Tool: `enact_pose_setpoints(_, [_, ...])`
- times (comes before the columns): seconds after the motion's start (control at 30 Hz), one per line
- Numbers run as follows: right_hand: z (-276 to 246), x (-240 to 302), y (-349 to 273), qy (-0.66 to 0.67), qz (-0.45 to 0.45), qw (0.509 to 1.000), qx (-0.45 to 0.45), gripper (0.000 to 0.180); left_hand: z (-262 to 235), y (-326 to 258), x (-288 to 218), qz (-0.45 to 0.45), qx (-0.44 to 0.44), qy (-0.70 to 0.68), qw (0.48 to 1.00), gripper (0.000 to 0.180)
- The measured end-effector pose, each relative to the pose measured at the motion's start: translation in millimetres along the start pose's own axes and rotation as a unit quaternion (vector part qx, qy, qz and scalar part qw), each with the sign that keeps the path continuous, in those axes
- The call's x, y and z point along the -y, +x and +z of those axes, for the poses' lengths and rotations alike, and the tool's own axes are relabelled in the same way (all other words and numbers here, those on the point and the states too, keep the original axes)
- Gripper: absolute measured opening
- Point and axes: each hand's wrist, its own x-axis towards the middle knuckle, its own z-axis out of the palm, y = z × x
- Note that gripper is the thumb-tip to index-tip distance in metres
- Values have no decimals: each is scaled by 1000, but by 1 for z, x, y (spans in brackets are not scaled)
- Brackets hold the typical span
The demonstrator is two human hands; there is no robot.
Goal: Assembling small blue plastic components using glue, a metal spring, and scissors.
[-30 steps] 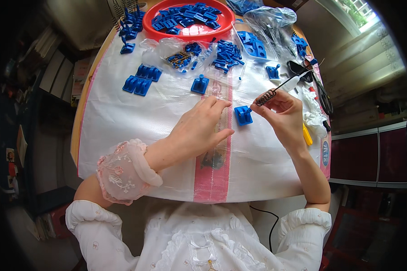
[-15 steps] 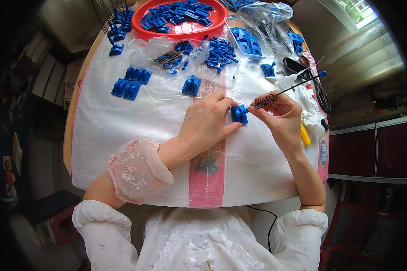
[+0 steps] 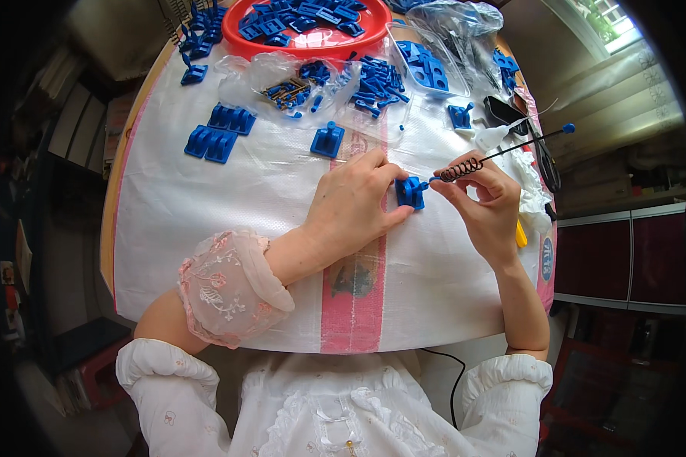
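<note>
My left hand (image 3: 356,194) rests on the table and grips the left side of a small blue plastic base (image 3: 410,194) between thumb and fingers. To its right, my right hand (image 3: 484,199) pinches the end of a black coil spring (image 3: 463,169). A thin dark rod with a blue ball tip (image 3: 568,129) reaches from the spring toward the upper right. The spring's lower end is close beside the base's blue stub; whether they touch I cannot tell. Another blue base (image 3: 328,140) with an upright peg lies beyond my left hand.
Several blue clip pieces (image 3: 219,131) lie at the left. Farther back are a red tray (image 3: 232,34) of blue parts, a plastic bag (image 3: 244,76) with small pins, and a clear box (image 3: 453,72). Black scissors (image 3: 545,169) and a yellow-handled tool (image 3: 520,234) lie at the right.
My right hand has shifted slightly right with the spring and rod, which now point farther right. The blue base in my left hand has moved slightly right too.
</note>
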Motion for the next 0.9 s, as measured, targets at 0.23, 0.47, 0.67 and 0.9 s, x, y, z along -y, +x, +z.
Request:
enact_pose_setpoints(0.23, [-1,-4,0,26,15,999,30,14,-1,0,0,6,-3,-2,1000,36])
enact_pose_setpoints(0.47, [0,-7,-1,24,4,999,38,16,-1,0,2,11,-6,2,1000,36])
enact_pose_setpoints(0.67, [-1,-5,0,-12,4,999,50,21,0,0,3,10,-8,0,1000,36])
enact_pose_setpoints(0.9, [1,-9,-1,-5,9,999,44,18,-1,0,3,9,-5,-1,1000,36])
